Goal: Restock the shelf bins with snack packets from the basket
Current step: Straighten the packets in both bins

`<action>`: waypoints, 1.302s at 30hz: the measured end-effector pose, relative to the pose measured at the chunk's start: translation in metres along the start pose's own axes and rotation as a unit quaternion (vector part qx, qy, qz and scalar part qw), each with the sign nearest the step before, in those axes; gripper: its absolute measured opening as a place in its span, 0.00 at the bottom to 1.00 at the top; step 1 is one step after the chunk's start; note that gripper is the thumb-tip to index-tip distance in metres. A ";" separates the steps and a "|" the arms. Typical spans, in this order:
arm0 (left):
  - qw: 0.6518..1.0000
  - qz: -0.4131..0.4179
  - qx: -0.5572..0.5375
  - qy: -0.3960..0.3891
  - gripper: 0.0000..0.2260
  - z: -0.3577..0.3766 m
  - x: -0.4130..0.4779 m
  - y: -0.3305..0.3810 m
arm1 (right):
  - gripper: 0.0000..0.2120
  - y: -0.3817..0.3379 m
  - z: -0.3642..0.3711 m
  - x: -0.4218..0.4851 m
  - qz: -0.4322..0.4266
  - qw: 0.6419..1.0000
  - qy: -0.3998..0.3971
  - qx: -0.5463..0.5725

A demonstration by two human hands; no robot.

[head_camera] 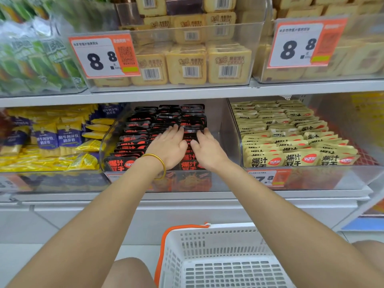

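Both arms reach straight forward and slightly up from the lower corners of the view, elbows nearly locked, into the clear bin [226, 129] at the middle of the lower shelf [187, 197]. The bin's front wall is at the shelf's front edge.

Left hand [167, 145]: palm down, wrist level, gold bangle [161, 163] on the wrist. Its grip is flat, with fingers [175, 129] straight and close together, tips resting on the tops of the black packets [141, 129], thumb tucked in towards the other hand. It pinches nothing.

Right hand [207, 147]: palm down, just beside the left, thumbs almost touching. Its grip is also flat, fingers [204, 133] extended and laid on the same packets. The fingertips dip a little over a packet's edge, and whether they hook it cannot be told.

The black packets stand upright in rows front to back, filling the left and middle of the bin. The hands are about halfway back, over the right-hand row.

The white basket [218, 227], with an orange handle, is below the shelf's front edge, between the person's knees and well apart from both hands.

Neighbours: bin of tan packets [291, 138] towards the shelf's right end, purple-and-yellow packets [58, 138] towards the left. The upper shelf [145, 96] carries beige packs [187, 65] and an 8.8 price tag [104, 57].
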State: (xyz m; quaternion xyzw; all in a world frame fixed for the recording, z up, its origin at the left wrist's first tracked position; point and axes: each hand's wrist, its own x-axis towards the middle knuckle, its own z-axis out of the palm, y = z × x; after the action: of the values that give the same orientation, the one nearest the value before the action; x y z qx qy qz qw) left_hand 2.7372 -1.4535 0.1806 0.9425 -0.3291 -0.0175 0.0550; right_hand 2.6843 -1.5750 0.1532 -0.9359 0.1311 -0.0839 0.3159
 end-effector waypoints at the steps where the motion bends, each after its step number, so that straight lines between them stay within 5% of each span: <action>1: 1.000 -0.006 0.008 0.022 0.25 -0.001 0.003 -0.004 | 0.21 0.001 -0.003 0.002 0.011 1.000 0.005 0.025; 6: 0.998 -0.059 0.026 -0.013 0.25 -0.003 0.009 -0.027 | 0.25 0.004 -0.005 0.008 0.052 0.996 -0.003 0.069; 29: 0.997 -0.044 0.025 -0.049 0.25 -0.001 0.029 -0.030 | 0.25 0.001 -0.010 -0.005 0.044 0.985 0.011 0.164; 34: 0.999 -0.014 0.016 -0.026 0.24 -0.006 0.013 -0.018 | 0.25 -0.005 -0.021 -0.008 0.184 0.960 0.000 0.211; 39: 1.000 0.008 0.016 -0.018 0.24 0.003 -0.003 -0.017 | 0.24 -0.021 -0.008 -0.009 0.180 0.966 -0.014 0.187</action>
State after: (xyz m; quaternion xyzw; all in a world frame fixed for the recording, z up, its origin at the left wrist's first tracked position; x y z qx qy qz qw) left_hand 2.7450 -1.4392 0.1755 0.9401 -0.3380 -0.0291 0.0339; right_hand 2.6779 -1.5605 0.1715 -0.8223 0.2751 -0.0353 0.4970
